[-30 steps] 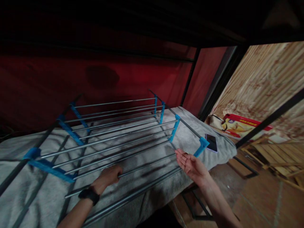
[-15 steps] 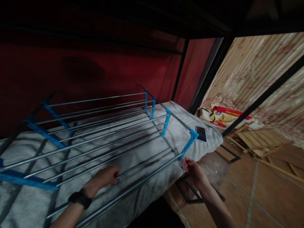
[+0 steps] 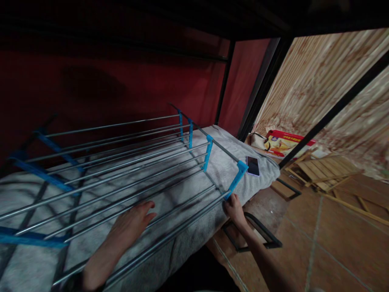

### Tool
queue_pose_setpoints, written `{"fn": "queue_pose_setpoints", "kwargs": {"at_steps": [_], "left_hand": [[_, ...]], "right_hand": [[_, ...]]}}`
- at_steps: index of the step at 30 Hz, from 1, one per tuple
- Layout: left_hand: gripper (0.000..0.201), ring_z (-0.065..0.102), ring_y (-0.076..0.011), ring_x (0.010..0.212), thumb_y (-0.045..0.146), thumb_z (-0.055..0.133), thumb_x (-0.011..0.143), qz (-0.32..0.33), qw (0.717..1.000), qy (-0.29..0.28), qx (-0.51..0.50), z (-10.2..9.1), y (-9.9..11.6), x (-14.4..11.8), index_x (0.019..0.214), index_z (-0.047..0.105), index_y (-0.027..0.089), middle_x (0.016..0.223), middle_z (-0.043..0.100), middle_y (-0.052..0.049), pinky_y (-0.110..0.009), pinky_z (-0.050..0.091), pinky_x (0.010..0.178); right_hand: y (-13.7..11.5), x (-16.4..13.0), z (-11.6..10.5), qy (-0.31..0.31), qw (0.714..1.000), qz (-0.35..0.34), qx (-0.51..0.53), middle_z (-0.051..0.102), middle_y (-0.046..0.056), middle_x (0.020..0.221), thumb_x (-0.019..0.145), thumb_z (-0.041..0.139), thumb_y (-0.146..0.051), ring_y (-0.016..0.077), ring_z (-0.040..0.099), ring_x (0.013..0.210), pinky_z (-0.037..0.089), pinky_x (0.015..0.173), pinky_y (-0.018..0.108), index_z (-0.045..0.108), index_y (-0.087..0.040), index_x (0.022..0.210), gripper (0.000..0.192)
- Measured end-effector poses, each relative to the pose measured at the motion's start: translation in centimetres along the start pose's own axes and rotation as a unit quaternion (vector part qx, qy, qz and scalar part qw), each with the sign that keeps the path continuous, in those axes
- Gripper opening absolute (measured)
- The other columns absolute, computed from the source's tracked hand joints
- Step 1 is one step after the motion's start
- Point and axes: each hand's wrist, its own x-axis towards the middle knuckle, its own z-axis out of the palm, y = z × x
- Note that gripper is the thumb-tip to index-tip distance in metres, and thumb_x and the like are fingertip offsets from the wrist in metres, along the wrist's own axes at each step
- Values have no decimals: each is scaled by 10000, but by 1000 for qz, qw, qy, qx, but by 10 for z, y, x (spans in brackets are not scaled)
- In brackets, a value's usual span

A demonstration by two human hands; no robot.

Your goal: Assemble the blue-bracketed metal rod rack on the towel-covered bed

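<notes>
Steadying a folding drying rack of steel rods and blue plastic joints (image 3: pixel 127 162), lying flat on a grey towel-covered bunk (image 3: pixel 231 178): left hand (image 3: pixel 133 221) resting spread across its near rods, right hand (image 3: pixel 234 207) gripping its near-right corner joint; dark phone (image 3: pixel 253 165) lying just beyond that corner.

Looks like a bedroom or dorm room in someone's home: a black metal bunk bed frame (image 3: pixel 331 109) with a grey blanket (image 3: pixel 231 162) over the lower mattress, a phone (image 3: pixel 253 165) lying on it, a laundry drying rack (image 3: pixel 127 158), terracotta floor tiles (image 3: pixel 334 251) and a folded wooden chair (image 3: pixel 328 172).
</notes>
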Motion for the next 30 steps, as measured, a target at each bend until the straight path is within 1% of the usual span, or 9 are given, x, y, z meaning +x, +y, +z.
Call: {"fn": "queue_pose_setpoints", "kwargs": {"at_steps": [2,3,6,10,13,17,20,24,30], "left_hand": [[307,676,-197,933,342,387,985,50,995,35,-84,-5,49,-23,1042,673,245,1024,719,-39,-304,523,849],[321,678,-178,925,342,365,1004,84,987,39,-132,2,72,-33,1024,674,254,1008,720,-28,-275,535,833],[269,664,-161,1063,253,445,978,211,966,27,-148,58,119,-49,1121,672,269,1193,694,-30,-241,546,909],[450,590,-221,1257,81,400,942,198,975,94,-30,152,128,-24,1343,573,190,1362,622,-97,-362,521,1042],[494,604,-264,1241,22,354,927,134,985,101,36,187,122,6,1364,554,136,1337,634,-155,-415,525,1033],[510,570,-291,1278,4,325,897,128,990,54,31,191,119,28,1296,612,139,1300,649,-164,-448,485,1086],[479,604,-289,1206,48,315,907,118,992,34,-16,187,117,32,1216,651,198,1211,673,-139,-444,524,1035],[434,613,-287,1161,84,361,898,113,991,34,-59,186,115,32,1182,639,258,1169,658,-112,-460,534,1023],[413,567,-268,1263,126,337,935,136,986,49,-84,187,111,30,1212,607,269,1249,636,-88,-461,503,1095]], "right_hand": [[0,2,0,-5,1000,-13,-24,553,37,895,696,508,-232,220,557,847,484,855,383,551,-237,852,162],[0,3,-1,-8,999,-19,-34,552,35,885,704,500,-227,214,554,832,485,833,371,543,-237,841,144],[-1,6,-2,-17,998,-34,-58,562,39,880,737,480,-215,204,559,824,480,804,345,542,-230,842,123],[-1,8,-6,-32,995,-50,-77,580,44,892,770,470,-211,194,571,833,469,803,325,557,-222,856,124],[-2,9,-8,-41,994,-58,-85,578,37,863,780,472,-210,188,571,813,466,779,310,556,-226,836,102],[-3,10,-10,-49,993,-66,-86,577,33,867,792,471,-208,184,572,813,463,762,300,552,-230,842,98],[-3,10,-10,-54,993,-67,-82,573,32,876,808,465,-213,185,571,829,464,760,298,544,-234,849,92],[-3,9,-11,-61,993,-65,-78,571,38,891,818,464,-214,189,569,838,468,762,303,547,-233,852,92],[-6,9,-12,-58,994,-58,-77,582,52,902,805,472,-201,200,569,838,473,764,318,559,-224,852,102]]}}
